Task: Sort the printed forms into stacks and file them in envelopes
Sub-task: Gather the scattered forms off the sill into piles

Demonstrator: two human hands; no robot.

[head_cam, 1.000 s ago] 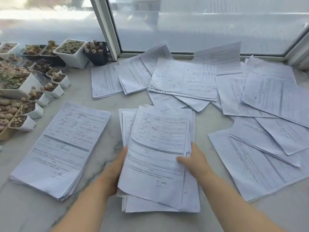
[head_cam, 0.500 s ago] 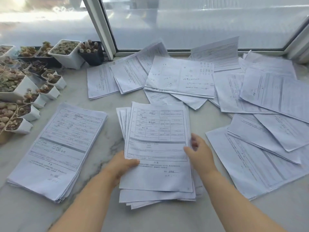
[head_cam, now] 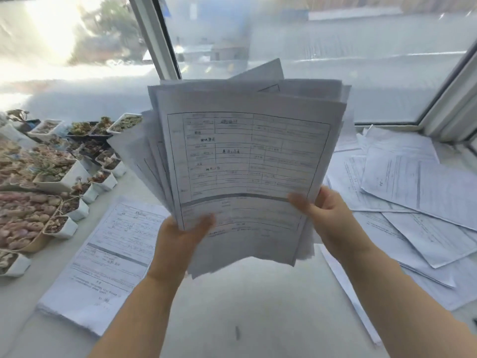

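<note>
two bare forearms rising from the bottom edge of the frame. left hand [head_cam: 182, 237] gripping the lower left corner of a sheaf of printed forms [head_cam: 245, 161], thumb laid across the front sheet. right hand [head_cam: 326, 215] gripping the lower right edge of the same sheaf, thumb on the front, fingers behind. sheaf held up off the surface at frame centre, tilted toward the camera, sheets fanned unevenly at left and top, gridded table printed on the front page.

below the sheaf, pale marble-look surface [head_cam: 245, 306] with a small dark mark near the bottom centre. at lower left, a neat stack of forms [head_cam: 108, 259] lying flat, set at an angle. at right, loose forms [head_cam: 413, 202] spread in overlapping layers from the right edge toward mid-frame, one sheet edge reaching toward the lower right.

along the left edge, small white pots of succulents [head_cam: 64, 177] crowded together, just beside the neat stack. farther back, more pots in the middle left.

behind everything, window frame [head_cam: 154, 37] slanting from top centre-left, a second frame member at upper right, bright hazy glass filling the upper frame.
</note>
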